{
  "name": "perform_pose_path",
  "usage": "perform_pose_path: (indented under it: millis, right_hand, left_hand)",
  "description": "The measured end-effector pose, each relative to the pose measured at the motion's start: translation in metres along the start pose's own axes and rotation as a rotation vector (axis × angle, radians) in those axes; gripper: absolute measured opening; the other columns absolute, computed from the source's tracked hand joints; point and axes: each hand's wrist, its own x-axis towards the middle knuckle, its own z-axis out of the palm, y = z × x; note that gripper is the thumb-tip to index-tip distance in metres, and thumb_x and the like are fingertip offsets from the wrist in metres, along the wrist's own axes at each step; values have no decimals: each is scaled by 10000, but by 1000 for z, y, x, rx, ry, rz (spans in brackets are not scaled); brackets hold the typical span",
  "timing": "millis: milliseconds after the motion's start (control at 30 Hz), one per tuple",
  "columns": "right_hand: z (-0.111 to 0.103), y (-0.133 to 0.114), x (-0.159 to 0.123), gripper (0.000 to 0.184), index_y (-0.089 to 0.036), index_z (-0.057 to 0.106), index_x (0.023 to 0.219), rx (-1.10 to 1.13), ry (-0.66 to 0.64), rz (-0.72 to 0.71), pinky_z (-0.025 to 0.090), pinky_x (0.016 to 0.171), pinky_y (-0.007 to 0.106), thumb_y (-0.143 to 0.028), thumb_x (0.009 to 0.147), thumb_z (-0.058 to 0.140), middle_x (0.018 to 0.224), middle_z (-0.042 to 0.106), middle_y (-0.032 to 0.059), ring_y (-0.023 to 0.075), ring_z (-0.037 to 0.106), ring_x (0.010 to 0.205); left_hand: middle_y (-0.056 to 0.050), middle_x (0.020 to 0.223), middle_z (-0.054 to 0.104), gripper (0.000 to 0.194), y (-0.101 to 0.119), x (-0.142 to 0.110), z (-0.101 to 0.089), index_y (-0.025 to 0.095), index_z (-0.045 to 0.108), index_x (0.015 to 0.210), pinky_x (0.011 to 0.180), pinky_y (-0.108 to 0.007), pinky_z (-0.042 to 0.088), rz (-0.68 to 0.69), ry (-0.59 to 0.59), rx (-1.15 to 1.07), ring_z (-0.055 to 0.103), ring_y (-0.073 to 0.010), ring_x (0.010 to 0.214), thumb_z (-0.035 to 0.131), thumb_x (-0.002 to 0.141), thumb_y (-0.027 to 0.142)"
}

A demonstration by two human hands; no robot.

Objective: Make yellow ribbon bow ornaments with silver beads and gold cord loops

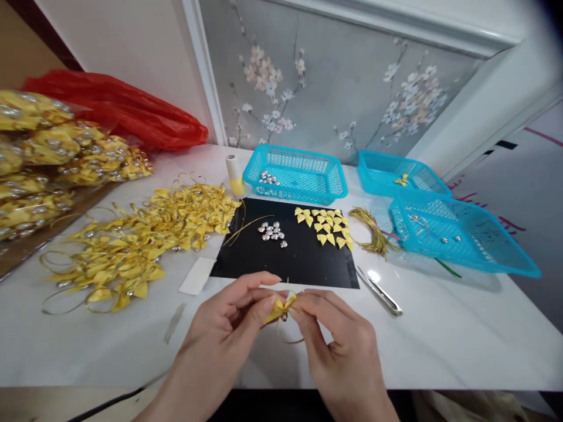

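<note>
Between my two hands, above the front of the table, is a small yellow ribbon bow [280, 308] with a thin gold cord and a silver bead beneath its middle. My left hand [235, 319] pinches the bow's left side between thumb and fingers. My right hand [336, 328] is closed at its right side, fingertips at the knot and cord. Just beyond them lies a black mat [250, 264] with several silver heart-shaped beads [273, 231] and several loose yellow bows [328, 224]. The cord's loop hangs below the bow, partly hidden by my fingers.
Finished-looking yellow bows with cords [145, 240] are heaped at left, near bagged ones [48, 146] and a red plastic bag [127, 111]. Blue baskets [299, 190] stand at the back and right. A gold cord bundle [373, 231], tweezers [380, 293] and a ribbon roll [235, 176] lie around the mat.
</note>
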Motion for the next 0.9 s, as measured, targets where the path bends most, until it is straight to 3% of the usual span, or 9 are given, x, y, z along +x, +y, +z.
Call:
perform_pose_path:
  millis: [167, 400, 633, 900]
  right_hand:
    - [-3, -3, 0, 265, -234, 732, 918, -8, 15, -6, 537, 686, 192, -44, 891, 548, 822, 692, 11, 111, 664, 751]
    - [-8, -9, 1, 220, -195, 708, 853, 14, 6, 20, 529, 678, 184, -54, 891, 543, 805, 683, 15, 109, 659, 742]
    - [-10, -10, -4, 202, -217, 711, 892, 95, -21, 84, 521, 656, 219, -97, 902, 549, 825, 661, 8, 122, 635, 737]
    - [-11, -8, -4, 209, -199, 719, 900, 7, -41, 50, 510, 732, 193, -102, 916, 535, 894, 646, 25, 114, 637, 795]
  left_hand:
    - [30, 782, 751, 47, 1, -8, -6, 285, 738, 803, 652, -210, 548, 137, 20, 195, 676, -174, 720, 696, 783, 292]
    - [12, 932, 739, 119, 3, -11, -6, 297, 742, 870, 673, -209, 568, 220, -89, 139, 684, -179, 776, 678, 804, 223]
    - [15, 796, 672, 172, 6, -9, -8, 270, 711, 823, 610, -194, 523, 361, -216, 198, 633, -142, 702, 576, 874, 176]
    - [14, 831, 714, 138, 8, -10, -9, 283, 713, 864, 646, -186, 562, 270, -217, 226, 683, -150, 739, 584, 888, 242]
